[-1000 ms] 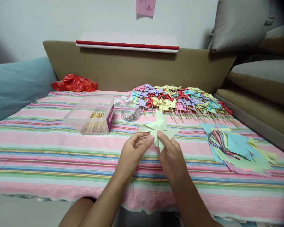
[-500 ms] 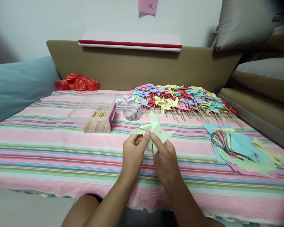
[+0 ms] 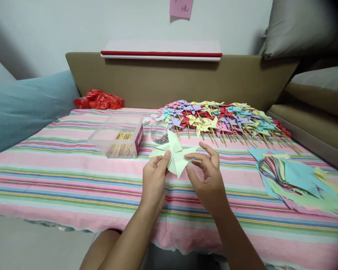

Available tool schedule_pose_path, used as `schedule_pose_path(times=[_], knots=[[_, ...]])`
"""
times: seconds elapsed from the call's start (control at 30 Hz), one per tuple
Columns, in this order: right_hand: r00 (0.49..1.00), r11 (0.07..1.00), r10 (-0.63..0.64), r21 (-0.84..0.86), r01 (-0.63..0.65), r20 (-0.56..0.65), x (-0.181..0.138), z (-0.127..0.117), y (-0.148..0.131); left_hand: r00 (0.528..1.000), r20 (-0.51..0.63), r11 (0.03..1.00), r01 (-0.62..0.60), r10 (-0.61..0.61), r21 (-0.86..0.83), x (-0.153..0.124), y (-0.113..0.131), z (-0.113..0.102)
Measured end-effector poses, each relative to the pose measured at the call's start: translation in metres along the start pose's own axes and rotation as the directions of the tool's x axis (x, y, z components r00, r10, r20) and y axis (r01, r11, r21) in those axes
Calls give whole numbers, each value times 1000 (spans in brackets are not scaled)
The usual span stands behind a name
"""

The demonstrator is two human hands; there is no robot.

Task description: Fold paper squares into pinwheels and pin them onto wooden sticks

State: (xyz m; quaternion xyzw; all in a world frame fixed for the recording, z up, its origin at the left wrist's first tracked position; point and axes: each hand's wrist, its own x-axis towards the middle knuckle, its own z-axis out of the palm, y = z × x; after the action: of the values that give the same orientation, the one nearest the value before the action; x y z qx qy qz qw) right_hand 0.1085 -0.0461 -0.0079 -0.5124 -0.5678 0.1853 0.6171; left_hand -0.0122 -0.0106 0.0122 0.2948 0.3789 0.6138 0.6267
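My left hand (image 3: 153, 180) pinches a pale green folded paper pinwheel (image 3: 175, 153) at its centre, holding it above the striped tablecloth (image 3: 59, 176). My right hand (image 3: 207, 176) hovers just right of the pinwheel with fingers spread, holding nothing, its fingertips close to one paper blade. Behind the pinwheel stands a small clear jar of silver pins (image 3: 159, 134). To its left is a clear plastic box of wooden sticks (image 3: 120, 140).
A large heap of finished coloured pinwheels on sticks (image 3: 225, 122) lies at the back right. A stack of cut coloured paper squares (image 3: 295, 178) sits at the right. A red plastic bag (image 3: 99, 100) lies at the back left, a blue cushion (image 3: 25, 105) further left.
My right hand let go of the pinwheel and opened, moving slightly right. My left hand keeps its pinch. The camera view shifted left, so everything sits further right in frame.
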Motion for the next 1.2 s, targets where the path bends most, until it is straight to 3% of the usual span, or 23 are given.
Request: schedule_pose_path(times=[0.13, 0.4, 0.6, 0.87, 1.2], knots=[[993, 991, -53, -119, 66, 109, 0, -5, 1, 1000, 6, 1000, -4, 4, 5, 0, 1, -1], [987, 988, -58, -135, 78, 149, 6, -11, 8, 999, 36, 997, -40, 38, 59, 1, -2, -3], [997, 999, 29, -16, -28, 73, 7, -9, 9, 994, 73, 978, -90, 78, 188, -2, -3, -3], [983, 993, 112, 51, -106, -146, 5, -2, 5, 989, 126, 940, -120, 83, 319, -6, -8, -1], [981, 993, 114, 2, -115, -154, 3, 3, 2, 990, 121, 940, -106, 70, 324, -9, -8, -1]])
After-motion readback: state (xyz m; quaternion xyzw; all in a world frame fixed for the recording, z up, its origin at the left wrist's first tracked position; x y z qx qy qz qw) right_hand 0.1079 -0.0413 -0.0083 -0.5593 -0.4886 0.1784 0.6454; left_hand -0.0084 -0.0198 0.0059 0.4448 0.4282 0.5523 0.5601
